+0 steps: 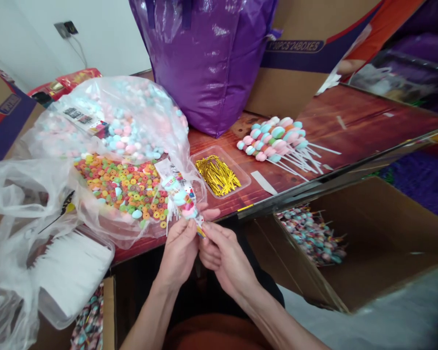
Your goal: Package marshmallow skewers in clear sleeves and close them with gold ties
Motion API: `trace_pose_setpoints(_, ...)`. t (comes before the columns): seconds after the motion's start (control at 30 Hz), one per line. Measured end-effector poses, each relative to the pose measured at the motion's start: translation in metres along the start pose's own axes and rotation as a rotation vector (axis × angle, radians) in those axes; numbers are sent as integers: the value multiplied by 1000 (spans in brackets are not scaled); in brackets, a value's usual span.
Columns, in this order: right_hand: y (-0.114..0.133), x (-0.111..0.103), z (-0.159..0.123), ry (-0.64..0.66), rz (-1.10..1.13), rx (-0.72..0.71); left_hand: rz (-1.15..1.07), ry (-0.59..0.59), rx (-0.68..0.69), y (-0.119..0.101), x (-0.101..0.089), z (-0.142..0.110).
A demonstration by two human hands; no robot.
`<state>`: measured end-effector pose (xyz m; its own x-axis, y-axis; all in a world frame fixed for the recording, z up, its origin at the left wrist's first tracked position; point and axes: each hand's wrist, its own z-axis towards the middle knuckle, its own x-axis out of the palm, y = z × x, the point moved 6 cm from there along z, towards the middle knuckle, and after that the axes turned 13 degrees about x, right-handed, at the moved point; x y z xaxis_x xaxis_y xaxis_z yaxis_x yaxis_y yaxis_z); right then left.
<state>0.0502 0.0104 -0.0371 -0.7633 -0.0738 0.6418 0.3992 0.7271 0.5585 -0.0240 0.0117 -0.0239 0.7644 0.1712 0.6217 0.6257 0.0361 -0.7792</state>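
Between my two hands is a candy skewer in a clear printed wrapper [182, 197], its pink, blue and white sweets pointing up and away from me. My left hand [180, 248] is closed round the lower part of the wrapper. The fingers of my right hand [219, 245] pinch the bottom end, where a bit of gold shows, probably a twist tie. A shallow clear tray of gold twist ties [219, 176] lies just beyond my hands. Printed wrappers [168, 167] lie under and behind the held skewer.
Bags of ring candies [124, 187] and pastel sweets [124, 131] spread at left, near a tub of white sticks [71, 272]. Unwrapped candy skewers [277, 138] are piled at right. A purple bag [208, 63] stands behind. Below right, a cardboard box [379, 243] holds wrapped skewers.
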Motion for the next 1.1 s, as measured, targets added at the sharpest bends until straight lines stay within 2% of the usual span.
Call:
trace_pose_setpoints(0.07,5,2,-3,45,-162,7,-38,-28,22,-4,-4,1)
trace_pose_setpoints(0.1,10,3,-5,70,-318,-14,-53,-52,39,-6,-6,2)
trace_pose_setpoints(0.17,29,5,-9,92,-720,-119,-67,-114,105,-11,-11,5)
trace_pose_setpoints(0.23,57,6,-9,25,-1076,-289,-41,-160,168,-15,-16,7)
trace_pose_setpoints(0.3,93,3,-3,-202,-1271,-474,14,-166,177,-15,-18,9)
trace_pose_setpoints(0.37,126,1,11,-506,-1409,-583,69,-153,128,-10,-18,9)
trace_pose_setpoints(0.43,143,1,36,-700,-1607,-496,99,-161,95,-6,-17,7)
trace_pose_setpoints(0.5,147,1,62,-751,-1770,-340,104,-179,95,-4,-17,6)
trace_pose_setpoints(0.6,145,0,85,-748,-1848,-240,66,-189,124,-6,-17,6)
trace_pose_setpoints(0.7,142,-2,89,-742,-1870,-211,7,-182,139,-9,-19,9)
trace_pose_setpoints(1.0,151,-4,68,-684,-1906,-235,-49,-171,121,-8,-23,17)
trace_pose_setpoints(1.1,155,-9,56,-714,-1903,-257,-35,-196,132,-10,-24,18)
